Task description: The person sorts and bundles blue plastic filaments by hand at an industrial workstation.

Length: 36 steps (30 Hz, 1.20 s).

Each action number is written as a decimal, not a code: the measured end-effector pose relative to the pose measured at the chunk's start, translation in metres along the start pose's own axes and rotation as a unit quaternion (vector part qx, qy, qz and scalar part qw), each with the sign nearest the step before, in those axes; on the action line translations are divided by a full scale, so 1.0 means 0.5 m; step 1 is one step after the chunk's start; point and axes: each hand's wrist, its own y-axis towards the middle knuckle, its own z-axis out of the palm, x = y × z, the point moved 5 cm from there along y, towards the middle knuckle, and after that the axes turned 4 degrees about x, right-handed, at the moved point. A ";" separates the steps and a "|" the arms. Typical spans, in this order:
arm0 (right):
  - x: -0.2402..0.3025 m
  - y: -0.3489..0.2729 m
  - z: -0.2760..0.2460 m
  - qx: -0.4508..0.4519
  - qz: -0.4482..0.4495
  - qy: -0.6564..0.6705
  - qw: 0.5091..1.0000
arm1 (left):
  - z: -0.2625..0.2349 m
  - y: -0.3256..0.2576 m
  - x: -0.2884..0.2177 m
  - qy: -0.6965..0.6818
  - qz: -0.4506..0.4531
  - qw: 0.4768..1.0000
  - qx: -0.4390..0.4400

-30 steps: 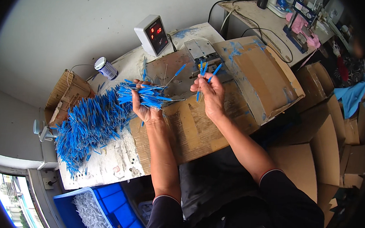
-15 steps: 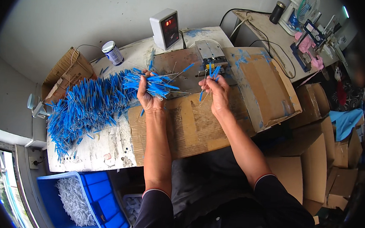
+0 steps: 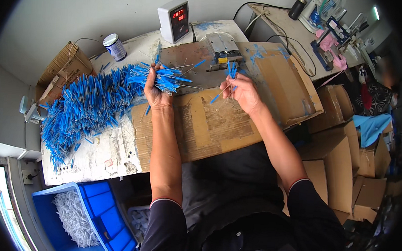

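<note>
Your left hand is wrapped around a thick bundle of thin blue-ended pieces, above the near edge of the work area, and your right hand pinches a small group of the same kind between thumb and fingers. Most of that group points blue end up, but one piece slants down to the left — worth squaring up, I'd judge, so they all lie one way. A light pinch near the shafts should fan them apart without bending them; a loose left palm should stop strays from snagging. Your right hand is just in front of a metal fixture, with a display box behind it to the left. Flattened cardboard covers part of the scuffed white table, and a big blue heap spreads to your left. A blue crate of white pieces sits below; open cartons crowd your right.
</note>
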 end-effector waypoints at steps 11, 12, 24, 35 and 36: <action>-0.006 -0.007 0.001 0.077 0.058 -0.049 0.994 | -0.005 -0.008 0.010 0.015 0.006 1.000 -0.026; -0.012 -0.007 0.004 0.062 0.041 -0.079 0.994 | -0.005 -0.007 0.009 0.014 0.006 0.999 -0.028; 0.030 -0.030 0.144 -0.066 -0.246 -0.341 0.905 | -0.006 -0.012 -0.009 0.026 0.011 0.999 -0.027; -0.055 0.020 0.127 -0.126 -0.033 0.066 0.989 | 0.021 -0.016 0.015 -0.039 -0.019 0.999 0.027; -0.058 0.038 0.124 -0.115 -0.008 0.116 0.986 | 0.028 -0.017 0.028 -0.031 -0.032 0.998 0.037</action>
